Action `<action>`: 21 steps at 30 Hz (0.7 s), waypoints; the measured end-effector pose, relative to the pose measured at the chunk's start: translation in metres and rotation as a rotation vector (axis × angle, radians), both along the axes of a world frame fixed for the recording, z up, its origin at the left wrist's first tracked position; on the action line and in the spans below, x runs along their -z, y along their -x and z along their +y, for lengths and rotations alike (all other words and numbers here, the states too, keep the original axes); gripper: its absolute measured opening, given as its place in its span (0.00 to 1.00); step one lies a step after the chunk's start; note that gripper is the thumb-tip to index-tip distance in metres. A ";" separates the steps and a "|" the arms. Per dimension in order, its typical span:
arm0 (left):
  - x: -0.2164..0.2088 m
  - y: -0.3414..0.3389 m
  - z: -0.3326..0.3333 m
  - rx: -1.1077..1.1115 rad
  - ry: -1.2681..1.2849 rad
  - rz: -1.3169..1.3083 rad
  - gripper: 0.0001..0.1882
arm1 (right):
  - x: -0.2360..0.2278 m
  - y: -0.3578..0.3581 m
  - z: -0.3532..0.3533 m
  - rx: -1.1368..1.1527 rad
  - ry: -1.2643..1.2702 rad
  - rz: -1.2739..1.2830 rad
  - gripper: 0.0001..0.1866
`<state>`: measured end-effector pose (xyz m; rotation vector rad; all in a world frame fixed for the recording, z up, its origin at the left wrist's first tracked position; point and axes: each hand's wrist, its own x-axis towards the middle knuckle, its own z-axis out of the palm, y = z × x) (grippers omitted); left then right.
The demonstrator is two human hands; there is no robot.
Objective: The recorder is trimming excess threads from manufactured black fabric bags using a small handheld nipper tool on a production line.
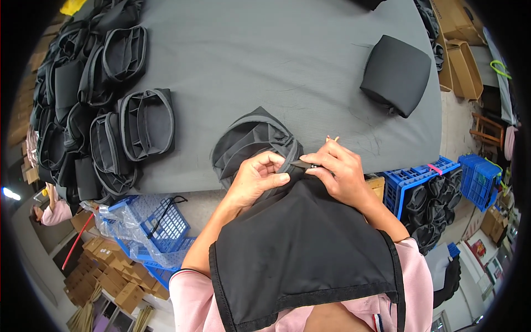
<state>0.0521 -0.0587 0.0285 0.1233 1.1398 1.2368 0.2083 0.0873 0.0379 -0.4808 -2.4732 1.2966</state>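
Head view: in the middle of the frame, the left hand (255,178) pinches the grey-trimmed edge of a black fabric bag (251,145), fingers (275,178) clenched on the binding. The bag lies at the near edge of the grey surface (265,61), and its loose black cloth hangs down toward the lower centre of the frame, over the person's pink sleeves. Just to the right, the right hand (338,171) has its fingers closed around small thread snips (303,164), whose dark tip touches the bag's edge between both hands. At the left of the frame a pile of finished bags (99,116) covers the surface. A single folded black bag (396,74) sits at upper right. Blue crates (157,232) stand at lower left and at right below the surface edge.
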 end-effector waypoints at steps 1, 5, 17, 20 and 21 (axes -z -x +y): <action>0.002 -0.001 -0.001 -0.001 0.000 0.000 0.11 | 0.001 -0.002 -0.003 0.068 0.056 0.038 0.13; 0.000 -0.007 -0.007 -0.059 -0.102 0.032 0.13 | -0.002 0.000 -0.008 0.116 0.277 0.033 0.13; -0.020 -0.014 -0.011 -0.033 -0.041 0.097 0.14 | -0.011 -0.014 -0.009 0.247 0.715 -0.051 0.11; -0.018 -0.014 -0.012 -0.020 -0.009 0.113 0.11 | -0.012 -0.016 -0.012 0.244 0.761 -0.096 0.11; -0.017 -0.014 -0.012 -0.025 -0.002 0.137 0.10 | -0.012 -0.015 -0.012 0.247 0.800 -0.080 0.11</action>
